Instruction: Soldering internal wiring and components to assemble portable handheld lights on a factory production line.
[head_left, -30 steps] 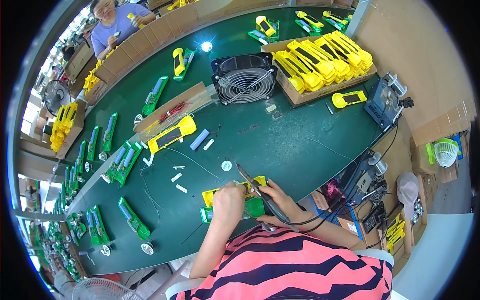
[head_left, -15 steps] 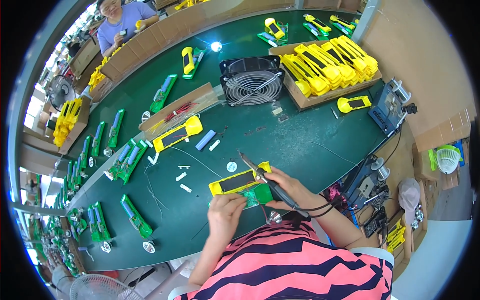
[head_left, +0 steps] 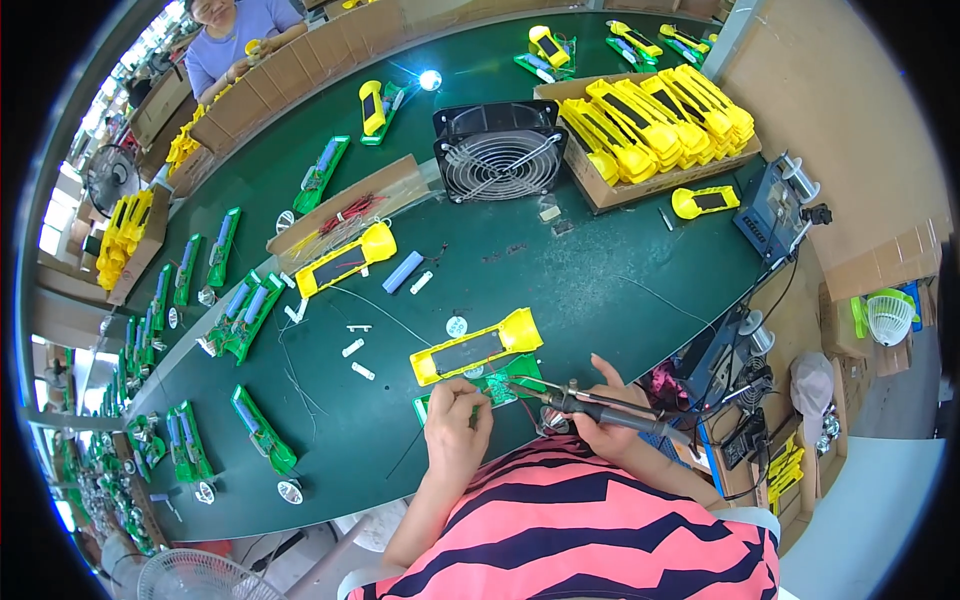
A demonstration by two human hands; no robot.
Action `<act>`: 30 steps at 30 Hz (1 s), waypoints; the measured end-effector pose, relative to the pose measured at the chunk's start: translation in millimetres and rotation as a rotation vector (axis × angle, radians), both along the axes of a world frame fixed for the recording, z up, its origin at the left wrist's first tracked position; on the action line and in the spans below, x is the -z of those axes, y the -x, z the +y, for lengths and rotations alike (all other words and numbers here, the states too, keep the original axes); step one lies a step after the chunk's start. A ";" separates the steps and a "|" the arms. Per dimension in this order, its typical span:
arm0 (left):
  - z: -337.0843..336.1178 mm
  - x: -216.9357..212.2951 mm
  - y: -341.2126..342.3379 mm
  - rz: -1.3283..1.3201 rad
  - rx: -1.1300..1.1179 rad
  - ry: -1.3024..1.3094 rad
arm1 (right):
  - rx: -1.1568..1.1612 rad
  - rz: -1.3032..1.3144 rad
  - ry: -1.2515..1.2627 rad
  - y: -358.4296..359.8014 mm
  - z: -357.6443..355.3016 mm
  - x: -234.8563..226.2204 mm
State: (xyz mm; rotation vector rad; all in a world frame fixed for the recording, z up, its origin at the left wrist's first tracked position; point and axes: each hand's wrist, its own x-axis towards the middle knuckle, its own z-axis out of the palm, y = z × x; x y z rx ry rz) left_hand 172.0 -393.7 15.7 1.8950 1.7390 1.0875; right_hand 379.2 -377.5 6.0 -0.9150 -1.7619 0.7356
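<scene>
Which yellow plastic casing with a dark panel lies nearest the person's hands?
The yellow plastic casing just beyond the green plastic casing at the left hand; the other yellow ones lie farther off, some in the brown cardboard box.

Black square fan [head_left: 498, 150], wire guard [head_left: 503, 168], upright on green surface [head_left: 600, 265]. Co-worker [head_left: 235, 45] in purple top [head_left: 220, 55] behind cardboard divider [head_left: 290, 78]. Far right: pale cap [head_left: 811, 384], white ribbed dome [head_left: 889, 318]. Lower left: white fan [head_left: 195, 575].
</scene>
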 end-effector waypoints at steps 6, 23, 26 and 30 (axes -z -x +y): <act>3.9 -1.1 -4.2 -0.003 -0.044 0.041 | 0.136 0.365 0.217 11.5 -13.7 29.4; 2.6 3.7 -9.4 0.029 -0.056 -0.030 | 0.140 0.359 0.241 15.0 -13.2 28.2; 3.6 4.0 -9.1 0.030 -0.061 -0.035 | 0.124 0.335 0.262 12.8 -12.9 28.6; 4.4 3.6 -10.2 0.034 -0.062 -0.033 | 0.111 0.332 0.231 10.3 -11.6 27.7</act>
